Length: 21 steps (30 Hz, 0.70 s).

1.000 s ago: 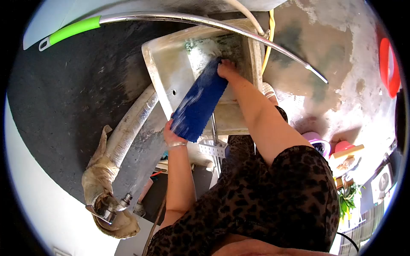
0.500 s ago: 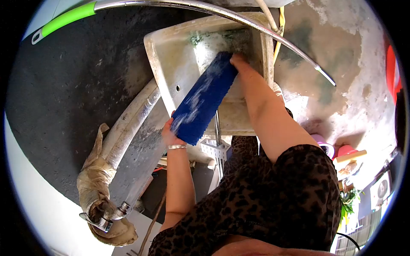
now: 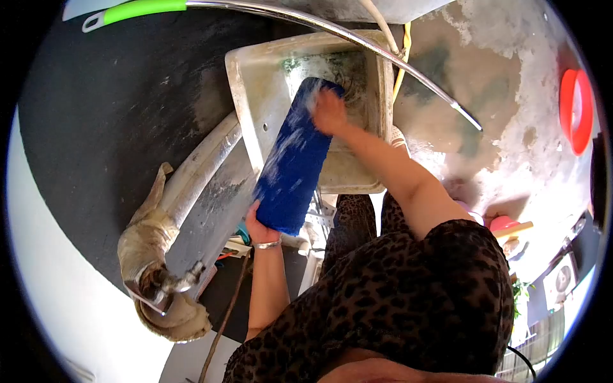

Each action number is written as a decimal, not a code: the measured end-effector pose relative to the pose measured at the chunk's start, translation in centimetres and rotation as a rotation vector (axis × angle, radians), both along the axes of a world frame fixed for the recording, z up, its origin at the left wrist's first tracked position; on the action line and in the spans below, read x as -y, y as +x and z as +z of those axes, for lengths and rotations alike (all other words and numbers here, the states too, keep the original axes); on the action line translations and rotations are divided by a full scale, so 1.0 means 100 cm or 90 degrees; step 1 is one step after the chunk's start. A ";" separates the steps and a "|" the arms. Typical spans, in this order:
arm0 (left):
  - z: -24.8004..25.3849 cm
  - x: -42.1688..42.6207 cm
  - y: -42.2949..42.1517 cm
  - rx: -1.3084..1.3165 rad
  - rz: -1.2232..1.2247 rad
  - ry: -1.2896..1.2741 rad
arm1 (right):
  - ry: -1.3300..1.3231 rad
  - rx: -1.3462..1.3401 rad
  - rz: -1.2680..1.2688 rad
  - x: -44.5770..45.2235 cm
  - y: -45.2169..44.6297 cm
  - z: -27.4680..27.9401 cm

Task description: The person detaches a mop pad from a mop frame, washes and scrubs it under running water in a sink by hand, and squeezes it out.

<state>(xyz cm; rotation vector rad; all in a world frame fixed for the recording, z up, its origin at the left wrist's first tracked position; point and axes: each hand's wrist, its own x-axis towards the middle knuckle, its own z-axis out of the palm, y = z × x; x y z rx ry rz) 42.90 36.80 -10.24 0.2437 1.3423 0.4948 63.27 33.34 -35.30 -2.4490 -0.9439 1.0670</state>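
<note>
A long blue mop pad (image 3: 290, 159) of fluffy cloth slants over a worn, pale stone sink (image 3: 357, 173). My left hand (image 3: 260, 228) grips its near end, the thumb on top and the other fingers mostly hidden under it. On the pad's upper part rests my right hand (image 3: 330, 113); motion blurs its fingers, so their pose is unclear. White streaks lie across the blue cloth, and whether they are water or sunlight I cannot tell. The pad's far end reaches down into the basin.
A metal pole with a green grip (image 3: 143, 7) arches over the sink's far side. At left are a wrapped pipe (image 3: 198, 169) and a metal tap (image 3: 185, 279). A red basin (image 3: 576, 112) stands at far right. A stick (image 3: 223, 319) leans below.
My right hand has left the pad's far corner and moved left onto its upper surface. The pad has turned slightly steeper; my left hand still holds the near end.
</note>
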 end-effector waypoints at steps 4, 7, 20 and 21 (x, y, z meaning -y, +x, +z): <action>-0.011 0.004 -0.004 -0.040 0.033 0.025 | 0.119 -0.047 0.090 0.017 -0.064 0.115; -0.014 0.007 0.000 0.035 0.009 0.037 | 0.220 -0.112 0.171 0.037 -0.087 0.203; -0.037 0.015 -0.005 0.062 -0.012 0.122 | 0.609 -0.153 0.225 0.009 -0.073 0.177; -0.035 0.014 -0.003 0.036 0.006 0.113 | 0.612 -0.143 0.235 0.004 -0.074 0.173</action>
